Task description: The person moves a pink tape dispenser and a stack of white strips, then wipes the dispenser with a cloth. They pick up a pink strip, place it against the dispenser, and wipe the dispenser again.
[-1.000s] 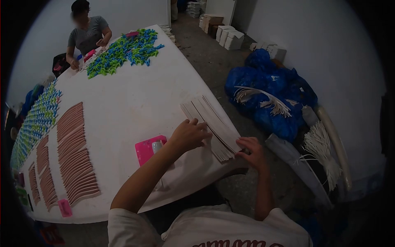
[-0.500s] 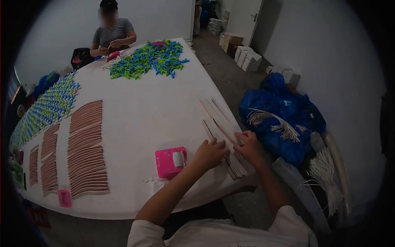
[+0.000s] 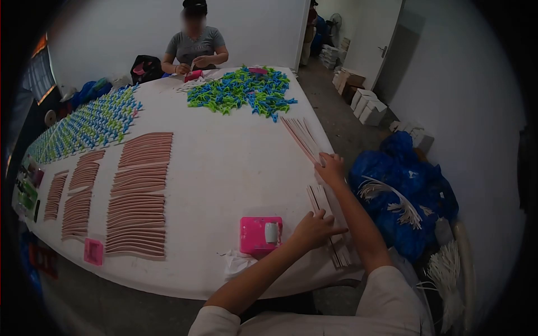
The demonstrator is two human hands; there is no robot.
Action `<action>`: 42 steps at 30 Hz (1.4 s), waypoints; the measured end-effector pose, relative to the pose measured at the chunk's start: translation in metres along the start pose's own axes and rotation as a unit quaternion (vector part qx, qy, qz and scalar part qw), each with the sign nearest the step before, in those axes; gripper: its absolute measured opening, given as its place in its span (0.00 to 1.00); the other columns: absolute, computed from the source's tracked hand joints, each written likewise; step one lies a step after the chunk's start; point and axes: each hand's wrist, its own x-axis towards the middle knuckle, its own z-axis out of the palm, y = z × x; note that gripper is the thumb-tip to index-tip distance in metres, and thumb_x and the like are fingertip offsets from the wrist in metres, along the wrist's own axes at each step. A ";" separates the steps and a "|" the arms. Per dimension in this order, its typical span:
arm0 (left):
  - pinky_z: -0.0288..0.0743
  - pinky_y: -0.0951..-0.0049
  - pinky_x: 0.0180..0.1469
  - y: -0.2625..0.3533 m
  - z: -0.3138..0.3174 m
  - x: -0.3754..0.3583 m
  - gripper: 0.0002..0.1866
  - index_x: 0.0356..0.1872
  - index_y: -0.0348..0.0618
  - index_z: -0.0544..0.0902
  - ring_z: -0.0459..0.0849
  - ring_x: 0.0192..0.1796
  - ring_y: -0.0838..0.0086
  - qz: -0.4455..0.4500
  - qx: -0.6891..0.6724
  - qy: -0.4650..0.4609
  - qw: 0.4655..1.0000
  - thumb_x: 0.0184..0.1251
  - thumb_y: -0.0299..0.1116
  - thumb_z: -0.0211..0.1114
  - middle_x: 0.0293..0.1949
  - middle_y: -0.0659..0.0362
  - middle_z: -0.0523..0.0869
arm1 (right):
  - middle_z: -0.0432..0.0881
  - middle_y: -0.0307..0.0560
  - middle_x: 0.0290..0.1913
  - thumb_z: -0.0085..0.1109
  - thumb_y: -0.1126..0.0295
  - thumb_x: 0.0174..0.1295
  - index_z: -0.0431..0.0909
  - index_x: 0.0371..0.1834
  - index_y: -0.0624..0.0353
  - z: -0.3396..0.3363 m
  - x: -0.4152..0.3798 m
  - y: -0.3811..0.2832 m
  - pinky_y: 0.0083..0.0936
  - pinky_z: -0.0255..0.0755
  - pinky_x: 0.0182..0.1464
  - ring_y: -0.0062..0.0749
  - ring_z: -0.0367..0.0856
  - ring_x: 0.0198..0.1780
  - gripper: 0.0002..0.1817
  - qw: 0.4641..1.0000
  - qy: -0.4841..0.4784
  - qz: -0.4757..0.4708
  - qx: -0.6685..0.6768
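Thin, flat pale strips lie along the right edge of the white table in two groups. At the near end of the farther group of strips (image 3: 298, 136), my right hand (image 3: 332, 168) has its fingers closed on the strip ends. My left hand (image 3: 314, 230) rests over the nearer group of strips (image 3: 337, 250), fingers apart and one digit stretched to the right. Left of that hand sits a pink box (image 3: 253, 235) with a white roller (image 3: 271, 233) in it. Crumpled white plastic (image 3: 239, 262) lies beside the box.
Rows of pinkish strips (image 3: 137, 196) cover the table's left part. Behind them are ranks of blue and green clips (image 3: 92, 124); a loose clip pile (image 3: 241, 92) lies farther back. A person (image 3: 196, 47) works at the far edge. Blue bags (image 3: 386, 179) stand right of the table.
My hands have moved apart. The right one has gone forward along the table edge to the farther strips; the left stays by the nearer ones. The view has swung left.
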 end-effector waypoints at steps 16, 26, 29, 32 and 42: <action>0.66 0.51 0.63 0.012 0.006 0.017 0.21 0.50 0.64 0.82 0.74 0.61 0.59 0.018 -0.008 -0.036 0.999 0.53 0.43 0.74 0.53 0.58 0.77 | 0.76 0.49 0.55 0.75 0.55 0.50 0.79 0.57 0.60 -0.149 -0.299 -0.020 0.40 0.71 0.59 0.45 0.72 0.59 0.32 0.990 -0.089 0.106 0.038; 0.65 0.51 0.62 0.053 0.011 -0.024 0.29 0.47 0.49 0.81 0.75 0.55 0.58 -0.114 -0.094 0.122 0.982 0.47 0.54 0.78 0.46 0.54 0.77 | 0.78 0.48 0.53 0.72 0.66 0.45 0.81 0.57 0.57 -0.187 -0.309 0.037 0.39 0.71 0.59 0.45 0.74 0.57 0.31 0.989 -0.131 0.009 0.066; 0.66 0.55 0.58 0.051 0.017 -0.019 0.32 0.43 0.47 0.82 0.75 0.51 0.58 -0.114 -0.114 0.127 0.979 0.41 0.57 0.80 0.43 0.54 0.76 | 0.76 0.49 0.56 0.71 0.67 0.46 0.80 0.60 0.54 -0.181 -0.309 0.029 0.40 0.70 0.62 0.46 0.73 0.60 0.32 0.995 -0.086 0.018 0.048; 0.67 0.58 0.56 0.055 0.021 -0.015 0.32 0.43 0.48 0.82 0.75 0.49 0.58 -0.130 -0.103 0.081 0.983 0.39 0.57 0.80 0.41 0.55 0.75 | 0.73 0.50 0.60 0.69 0.67 0.47 0.79 0.62 0.50 -0.174 -0.314 0.031 0.40 0.69 0.64 0.48 0.71 0.62 0.33 0.996 -0.061 0.046 0.035; 0.63 0.56 0.58 0.054 -0.002 -0.034 0.32 0.46 0.47 0.81 0.73 0.49 0.58 -0.197 -0.072 0.102 0.972 0.41 0.55 0.79 0.41 0.54 0.75 | 0.72 0.48 0.61 0.70 0.66 0.48 0.80 0.63 0.47 -0.171 -0.314 0.062 0.39 0.71 0.65 0.43 0.72 0.62 0.32 0.975 -0.102 0.091 0.176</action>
